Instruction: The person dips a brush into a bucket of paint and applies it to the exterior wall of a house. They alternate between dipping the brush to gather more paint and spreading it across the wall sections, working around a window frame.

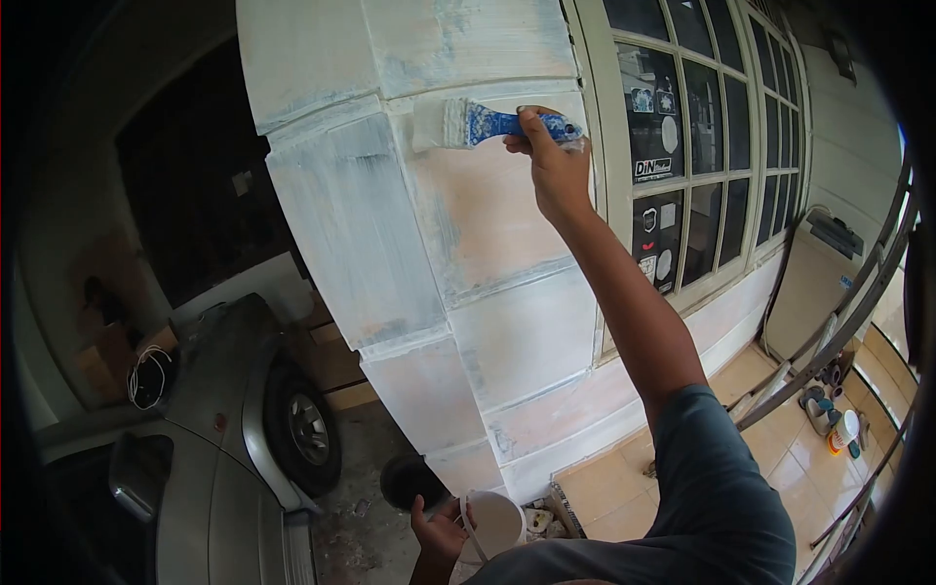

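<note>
My right hand is closed round the blue, paint-spattered handle of a wide paintbrush. White paint coats its bristles, which point left and lie against the upper part of a block-patterned pillar. The pillar has patchy white, bluish and peach paint, with grooves between its blocks. Low in the view, my left hand grips a white bucket at its side, by the handle strap. The bucket's contents cannot be made out, and my body hides its lower part.
A grey vehicle stands left of the pillar, near a dark bucket. Right of it is a paned window with stickers. A metal ladder, shoes and a white tub are on the tiled floor side.
</note>
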The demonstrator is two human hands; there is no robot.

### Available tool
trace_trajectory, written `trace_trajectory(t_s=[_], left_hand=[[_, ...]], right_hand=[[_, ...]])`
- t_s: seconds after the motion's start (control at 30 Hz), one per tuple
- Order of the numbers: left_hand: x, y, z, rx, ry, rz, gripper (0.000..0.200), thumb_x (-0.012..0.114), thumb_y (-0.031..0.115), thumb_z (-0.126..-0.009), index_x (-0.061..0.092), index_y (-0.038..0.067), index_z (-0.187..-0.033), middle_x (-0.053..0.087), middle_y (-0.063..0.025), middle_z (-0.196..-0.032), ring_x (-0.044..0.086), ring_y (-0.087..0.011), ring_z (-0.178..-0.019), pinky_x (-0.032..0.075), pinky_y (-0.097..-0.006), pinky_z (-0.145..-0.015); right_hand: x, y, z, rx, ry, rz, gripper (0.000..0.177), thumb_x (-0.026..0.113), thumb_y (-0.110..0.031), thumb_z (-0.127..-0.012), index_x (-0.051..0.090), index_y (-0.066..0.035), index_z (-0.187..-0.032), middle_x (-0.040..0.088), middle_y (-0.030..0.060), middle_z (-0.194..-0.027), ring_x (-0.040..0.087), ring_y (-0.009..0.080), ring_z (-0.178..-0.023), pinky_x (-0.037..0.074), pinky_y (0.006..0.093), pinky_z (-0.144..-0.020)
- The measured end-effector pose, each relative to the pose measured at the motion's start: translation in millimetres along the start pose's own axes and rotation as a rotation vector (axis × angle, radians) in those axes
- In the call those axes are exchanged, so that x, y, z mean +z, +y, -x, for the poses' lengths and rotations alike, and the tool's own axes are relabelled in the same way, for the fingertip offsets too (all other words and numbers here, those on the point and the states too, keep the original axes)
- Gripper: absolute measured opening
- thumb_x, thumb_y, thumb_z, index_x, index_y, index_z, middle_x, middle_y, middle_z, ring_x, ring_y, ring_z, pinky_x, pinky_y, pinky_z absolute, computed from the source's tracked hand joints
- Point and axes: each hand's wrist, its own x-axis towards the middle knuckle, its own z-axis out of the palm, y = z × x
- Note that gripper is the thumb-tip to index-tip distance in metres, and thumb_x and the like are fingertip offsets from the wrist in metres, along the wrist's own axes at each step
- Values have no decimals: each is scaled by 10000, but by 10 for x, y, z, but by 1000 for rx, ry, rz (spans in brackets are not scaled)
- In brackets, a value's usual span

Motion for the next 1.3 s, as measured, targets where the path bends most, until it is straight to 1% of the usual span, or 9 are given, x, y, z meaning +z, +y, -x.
trace_trajectory(t_s=[0.2, 0.37, 0.57, 0.77, 0.83, 1.0, 1.07, 1.13, 1.3], left_hand=[[-5, -24, 45, 15, 43, -18, 946, 538, 712, -723, 519, -134, -1146, 531, -146, -1019, 524, -261, -933, 447, -380, -795], [-57, -1, 41, 59, 33, -50, 959, 525, 716, -729, 513, -149, -1146, 530, -148, -1022, 518, -261, -931, 439, -387, -807], [85, -21, 56, 73, 54, -106, 952, 518, 708, -735, 519, -151, -1147, 530, -150, -1032, 515, -261, -940, 434, -388, -823], [59, -42, -30, 32, 30, -64, 939, 523, 700, -736, 524, -140, -1155, 525, -149, -1049, 509, -268, -951, 439, -392, -824], [45, -53, -14, 35, 21, -59, 932, 526, 697, -737, 527, -134, -1158, 522, -150, -1059, 500, -272, -961, 440, -394, -825], [-41, -74, 18, -4, 35, -39, 944, 526, 699, -738, 508, -130, -1191, 515, -154, -1086, 473, -272, -997, 437, -401, -833], [-18, -99, 24, -1, 40, -54, 951, 525, 698, -739, 498, -132, -1203, 514, -155, -1087, 473, -271, -996, 438, -400, -831], [3, -114, 31, 4, 34, -48, 955, 522, 697, -742, 489, -135, -1211, 516, -156, -1081, 485, -270, -981, 441, -395, -826], [14, -92, 65, 28, 43, -34, 951, 520, 688, -753, 483, -147, -1207, 519, -163, -1070, 513, -265, -944, 448, -385, -823]], right_hand=[[120, 163, 7, -134, -3, 153, 169, 633, -130, -888, 647, 38, -894, 649, 77, -696, 620, 120, -607, 493, 242, -563], [-409, 86, -251, -245, 80, 297, 177, 647, -130, -881, 648, 47, -888, 650, 83, -685, 629, 118, -607, 492, 239, -564], [-1174, -124, -604, -234, 206, 437, 164, 648, -122, -872, 666, 41, -882, 655, 74, -684, 640, 117, -606, 488, 235, -556], [-1420, -278, -669, -364, 266, 603, 146, 650, -118, -864, 682, 24, -856, 659, 65, -687, 630, 106, -609, 482, 238, -569], [-1469, -302, -641, -496, 312, 682, 141, 655, -118, -862, 684, 19, -857, 664, 63, -700, 637, 113, -623, 482, 242, -575], [-1096, -117, -391, -606, 259, 783, 83, 672, -76, -824, 677, 1, -854, 671, 117, -732, 651, 185, -620, 493, 288, -597], [-787, 8, -238, -728, 173, 817, 74, 673, -43, -797, 659, -3, -858, 651, 149, -744, 646, 260, -623, 494, 324, -599], [-467, 116, -75, -696, 105, 748, 82, 671, -25, -786, 645, -7, -861, 641, 152, -750, 635, 299, -634, 490, 337, -592], [184, 135, 174, -652, -65, 520, 58, 661, -11, -797, 643, 7, -848, 645, 138, -731, 639, 235, -613, 482, 297, -575]])
